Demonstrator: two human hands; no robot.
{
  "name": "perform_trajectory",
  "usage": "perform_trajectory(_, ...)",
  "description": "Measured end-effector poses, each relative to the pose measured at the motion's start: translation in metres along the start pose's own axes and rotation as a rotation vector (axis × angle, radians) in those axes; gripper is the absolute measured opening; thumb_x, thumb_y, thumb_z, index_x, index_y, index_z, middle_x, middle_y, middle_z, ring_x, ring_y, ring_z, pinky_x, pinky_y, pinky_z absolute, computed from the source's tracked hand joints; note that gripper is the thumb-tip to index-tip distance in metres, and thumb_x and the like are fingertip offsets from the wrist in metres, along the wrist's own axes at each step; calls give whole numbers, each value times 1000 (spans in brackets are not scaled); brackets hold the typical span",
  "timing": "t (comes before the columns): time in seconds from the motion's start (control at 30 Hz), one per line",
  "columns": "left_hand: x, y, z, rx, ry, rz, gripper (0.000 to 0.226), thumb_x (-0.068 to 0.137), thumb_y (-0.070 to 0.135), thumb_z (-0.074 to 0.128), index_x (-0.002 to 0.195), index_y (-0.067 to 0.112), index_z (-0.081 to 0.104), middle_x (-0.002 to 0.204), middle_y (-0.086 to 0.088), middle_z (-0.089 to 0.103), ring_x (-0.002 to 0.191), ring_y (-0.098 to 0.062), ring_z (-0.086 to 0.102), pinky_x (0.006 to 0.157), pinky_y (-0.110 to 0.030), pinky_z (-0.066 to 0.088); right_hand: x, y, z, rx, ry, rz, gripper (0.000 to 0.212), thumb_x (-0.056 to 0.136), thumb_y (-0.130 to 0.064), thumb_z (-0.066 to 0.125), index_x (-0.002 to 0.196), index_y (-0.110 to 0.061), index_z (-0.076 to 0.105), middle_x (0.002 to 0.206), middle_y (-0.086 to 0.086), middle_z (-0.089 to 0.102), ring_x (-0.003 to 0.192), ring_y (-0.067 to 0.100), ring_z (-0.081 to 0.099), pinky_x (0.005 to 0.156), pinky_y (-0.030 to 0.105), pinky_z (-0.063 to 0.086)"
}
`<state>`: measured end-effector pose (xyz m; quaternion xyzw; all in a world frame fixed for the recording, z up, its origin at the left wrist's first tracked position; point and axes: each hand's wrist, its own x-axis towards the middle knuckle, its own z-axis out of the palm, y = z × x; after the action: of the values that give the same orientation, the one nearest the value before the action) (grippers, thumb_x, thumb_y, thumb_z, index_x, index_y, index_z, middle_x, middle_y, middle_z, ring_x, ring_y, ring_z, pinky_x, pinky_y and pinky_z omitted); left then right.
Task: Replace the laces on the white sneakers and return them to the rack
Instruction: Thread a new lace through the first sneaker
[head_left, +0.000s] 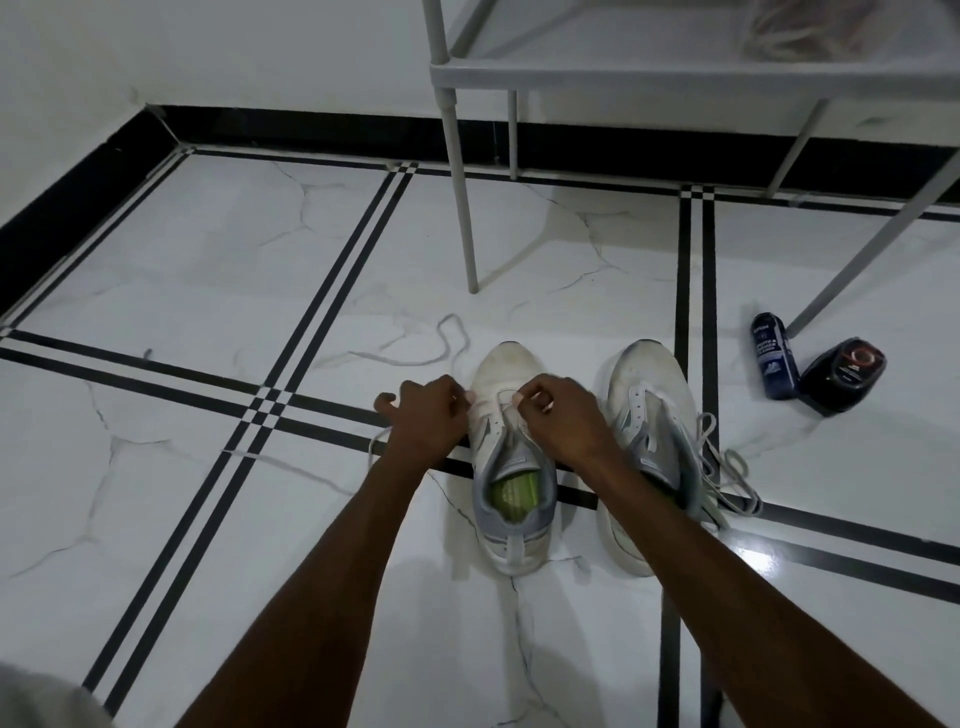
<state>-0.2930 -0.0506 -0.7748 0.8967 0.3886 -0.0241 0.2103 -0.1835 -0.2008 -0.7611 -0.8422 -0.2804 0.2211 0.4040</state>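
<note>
I have both sneakers toe-forward on the floor (208, 249) below the rack (675, 73). My left hand (426, 415) and right hand (558, 415) each pinch a lace (415, 358) end over the left sneaker (511, 457), near its front eyelets. The right sneaker (649, 415) stands just beside it, its laces loose. Recommendation: keep both ends even, feed flat without twist, and tension each row before the next.

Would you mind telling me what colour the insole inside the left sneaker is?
The insole is bright green, seen best in the head view, through the sneaker's open collar.
</note>
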Motion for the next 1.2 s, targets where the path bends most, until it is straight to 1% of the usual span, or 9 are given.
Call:
perform_trajectory(0.2, -3, -6, -21, -334, -89, -83, 53, 90, 73, 33, 71, 39, 69, 80, 11, 72, 97, -15, 66, 108, -54, 34, 16, -25, -5, -42, -185, -108, 31, 93, -26, 65, 123, -21, 65, 88, -2, 66, 68, -1, 56, 61, 2, 37)
perform_trajectory(0.37, -9, -11, -41, 82, -194, -49, 43, 95, 71, 37, 98, 37, 62, 98, 14, 72, 121, -17, 52, 109, -55, 16, 24, -45, 3, -205, -473, -139, 40, 95, -27, 62, 134, -18, 59, 117, 11, 68, 104, 23, 62, 79, 22, 41)
perform_trajectory(0.63, -20, -17, -59, -215, -31, 12, 48, 103, 55, 40, 69, 32, 64, 76, 16, 68, 101, -10, 61, 113, -55, 21, 31, -61, 8, -154, -542, -157, 18, 97, -28, 59, 103, -18, 73, 78, -1, 70, 64, 6, 60, 65, 23, 50)
perform_trajectory(0.73, -20, -31, -61, -368, 19, -6, 47, 96, 59, 36, 63, 33, 57, 60, 17, 60, 78, -11, 61, 110, -60, 30, 42, -53, 3, 12, -317, 55, 21, 94, -7, 54, 97, -11, 75, 77, -2, 69, 63, 6, 61, 52, 13, 44)
perform_trajectory(0.83, -20, -38, -60, -412, 60, -15, 44, 97, 52, 39, 63, 30, 55, 59, 12, 58, 74, -11, 62, 109, -59, 33, 44, -43, -3, 183, 5, 141, 33, 95, -12, 57, 127, -18, 60, 94, 9, 73, 74, 13, 66, 56, 15, 46)
perform_trajectory(0.9, -21, -30, -60, -405, 52, 11, 44, 97, 55, 37, 65, 33, 56, 62, 10, 59, 72, -10, 60, 107, -59, 36, 37, -50, -1, 239, -266, 52, 52, 96, -22, 63, 144, -27, 43, 85, 7, 74, 63, 9, 62, 54, 15, 45)
perform_trajectory(1.0, -25, -16, -61, -357, 60, 29, 45, 104, 50, 37, 69, 31, 57, 72, 7, 63, 80, -8, 59, 107, -54, 30, 26, -67, 5, 73, -566, -71, 24, 97, -21, 61, 121, -22, 64, 68, -1, 70, 51, 6, 56, 52, 18, 45)
perform_trajectory(1.1, -27, -19, -64, -345, 52, -2, 44, 106, 46, 38, 70, 27, 55, 72, 3, 62, 80, -10, 59, 109, -51, 27, 41, -62, 9, 109, -102, 23, 23, 94, -2, 52, 95, -12, 72, 75, 0, 68, 60, 9, 61, 57, 27, 50)
perform_trajectory(1.2, -29, -29, -65, -388, 51, -10, 43, 104, 48, 37, 71, 26, 56, 72, -4, 63, 77, -11, 59, 105, -50, 31, 51, -56, -5, 265, 63, 84, 43, 98, -9, 53, 139, -23, 48, 98, 11, 70, 73, 16, 65, 66, 29, 56)
